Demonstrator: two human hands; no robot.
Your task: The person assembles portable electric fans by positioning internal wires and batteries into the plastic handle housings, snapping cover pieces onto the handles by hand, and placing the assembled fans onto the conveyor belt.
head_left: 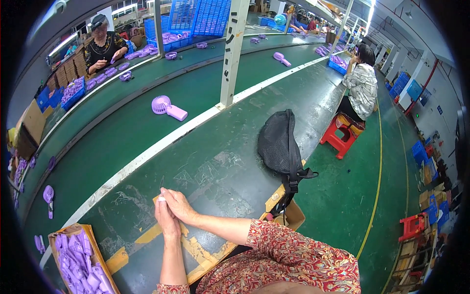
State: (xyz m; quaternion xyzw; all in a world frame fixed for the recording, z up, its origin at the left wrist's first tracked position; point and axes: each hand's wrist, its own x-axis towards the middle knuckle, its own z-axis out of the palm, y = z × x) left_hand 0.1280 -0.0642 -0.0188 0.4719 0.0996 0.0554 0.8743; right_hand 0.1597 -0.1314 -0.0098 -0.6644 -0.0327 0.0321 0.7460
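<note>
- Red-patterned clothing point(293, 259) is nearest, pressed close to the person's edge of the table point(196, 171); both bare forearms reach inward over that edge.
- Left hand point(167, 221) and right hand point(180, 206) meet above the table, between the person's edge and the rail edge, fingers curled together. Whether they grasp something cannot be told; something small and white point(161, 199) shows at the fingers.
- Just past the fingertips, a thin dark line point(162, 182) shows against the tabletop; whether it is a tool tip or a mark is unclear.
- Yellow tape point(203, 252) borders the person's edge, with more strips near the left hand.
- At the table's near-left corner, a cardboard box point(96, 247) full of purple parts point(78, 262) limits sideways room for the left hand.
- Scuffed tabletop gives open room from the hands toward the white rail point(161, 144) at the far edge, and rightward as far as a black bag point(280, 142), whose strap hangs over the person's edge.
- Beyond the rail, a purple fan point(169, 109) lies on the green conveyor point(122, 142), well apart from the hands.
- Farther along the person's edge, a co-worker point(361, 83) sits on a red stool point(340, 137).
</note>
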